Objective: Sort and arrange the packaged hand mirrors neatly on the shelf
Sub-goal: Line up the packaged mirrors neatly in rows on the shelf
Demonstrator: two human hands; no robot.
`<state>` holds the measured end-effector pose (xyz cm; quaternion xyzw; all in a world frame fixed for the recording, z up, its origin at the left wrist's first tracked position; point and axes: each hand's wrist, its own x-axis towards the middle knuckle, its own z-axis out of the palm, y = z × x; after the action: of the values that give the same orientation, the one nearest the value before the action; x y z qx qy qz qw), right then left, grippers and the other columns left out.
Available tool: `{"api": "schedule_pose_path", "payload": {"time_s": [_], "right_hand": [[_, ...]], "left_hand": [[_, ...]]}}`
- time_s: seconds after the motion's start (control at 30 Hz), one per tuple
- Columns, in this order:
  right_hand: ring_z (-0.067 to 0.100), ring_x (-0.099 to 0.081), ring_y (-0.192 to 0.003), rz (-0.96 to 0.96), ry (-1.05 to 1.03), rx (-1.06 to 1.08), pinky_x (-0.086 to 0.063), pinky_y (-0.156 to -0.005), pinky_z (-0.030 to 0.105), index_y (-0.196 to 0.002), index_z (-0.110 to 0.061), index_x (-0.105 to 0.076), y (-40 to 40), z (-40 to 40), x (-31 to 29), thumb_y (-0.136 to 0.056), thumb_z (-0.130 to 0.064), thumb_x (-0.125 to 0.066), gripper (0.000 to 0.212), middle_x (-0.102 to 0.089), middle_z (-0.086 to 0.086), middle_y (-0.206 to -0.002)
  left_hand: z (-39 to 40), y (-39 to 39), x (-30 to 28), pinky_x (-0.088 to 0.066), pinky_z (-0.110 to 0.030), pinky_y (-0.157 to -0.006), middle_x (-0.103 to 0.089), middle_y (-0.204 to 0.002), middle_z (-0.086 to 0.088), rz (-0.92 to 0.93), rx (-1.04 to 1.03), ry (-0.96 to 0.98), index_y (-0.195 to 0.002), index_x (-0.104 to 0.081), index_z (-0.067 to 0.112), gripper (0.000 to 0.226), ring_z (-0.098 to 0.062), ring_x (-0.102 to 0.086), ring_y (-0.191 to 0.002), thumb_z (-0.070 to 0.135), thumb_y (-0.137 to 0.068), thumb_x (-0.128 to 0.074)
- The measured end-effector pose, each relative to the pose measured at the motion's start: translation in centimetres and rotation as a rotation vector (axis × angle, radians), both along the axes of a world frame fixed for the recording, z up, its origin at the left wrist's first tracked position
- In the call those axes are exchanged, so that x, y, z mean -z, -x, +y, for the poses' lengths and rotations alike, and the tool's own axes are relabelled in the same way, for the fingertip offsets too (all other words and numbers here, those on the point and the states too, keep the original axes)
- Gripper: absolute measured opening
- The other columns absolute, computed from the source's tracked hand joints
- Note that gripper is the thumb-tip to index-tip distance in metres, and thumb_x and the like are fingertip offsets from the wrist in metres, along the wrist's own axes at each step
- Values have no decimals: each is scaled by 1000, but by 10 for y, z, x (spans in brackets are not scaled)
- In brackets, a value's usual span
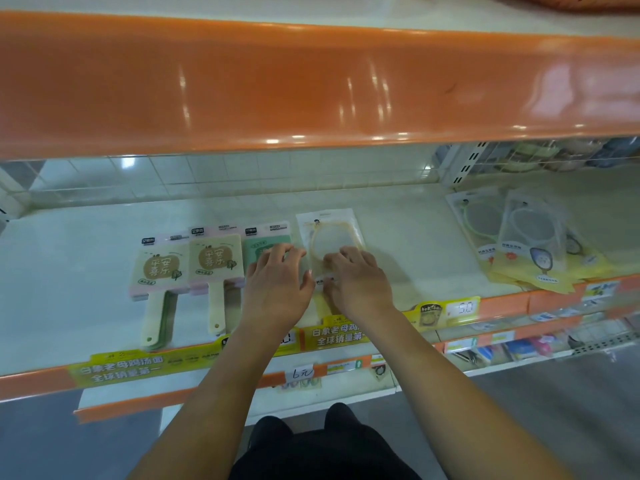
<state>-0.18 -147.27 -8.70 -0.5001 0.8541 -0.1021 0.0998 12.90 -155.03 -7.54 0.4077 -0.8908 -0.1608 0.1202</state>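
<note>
The right hand lay palm down with its fingers spread flat over the lower half of a clear-bagged round mirror, pressing it to the white shelf. Just beside it, the left hand rested with relaxed fingers over a green square mirror and the bag's left edge. Left of that lay two more square mirrors in a row, handles toward the shelf's front. Well to the right, a loose pile of bagged round mirrors overlapped near the shelf edge.
</note>
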Motion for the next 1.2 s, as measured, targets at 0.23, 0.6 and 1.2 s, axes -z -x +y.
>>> {"api": "schedule_pose_path", "payload": {"time_s": [0.23,0.6,1.2], "right_hand": [[24,-38,-132,-23,13,55,-39,-99,38,-132,-29,-51,-3,-3,-2,-92,-35,-55,41,-46,-4,-138],[29,-37,-136,13,217,285,-35,-103,44,-130,-25,-58,2,20,-10,-85,-32,-63,46,-48,1,-143],[37,-40,-132,45,244,549,-38,-101,50,-126,-25,-60,146,112,-3,-86,-38,-61,42,-50,8,-138]], "left_hand": [[-6,-5,-3,-32,-37,-102,-46,-133,3,16,45,18,-130,-48,25,39,-19,-43,-124,39,-94,-47],[1,17,-1,-31,-38,-103,-43,-136,3,56,139,-25,-134,-44,26,43,-21,-45,-123,39,-94,-46],[81,176,-1,-40,-40,-89,-52,-130,-3,52,341,40,-127,-54,18,41,-28,-53,-114,33,-89,-56]]}}
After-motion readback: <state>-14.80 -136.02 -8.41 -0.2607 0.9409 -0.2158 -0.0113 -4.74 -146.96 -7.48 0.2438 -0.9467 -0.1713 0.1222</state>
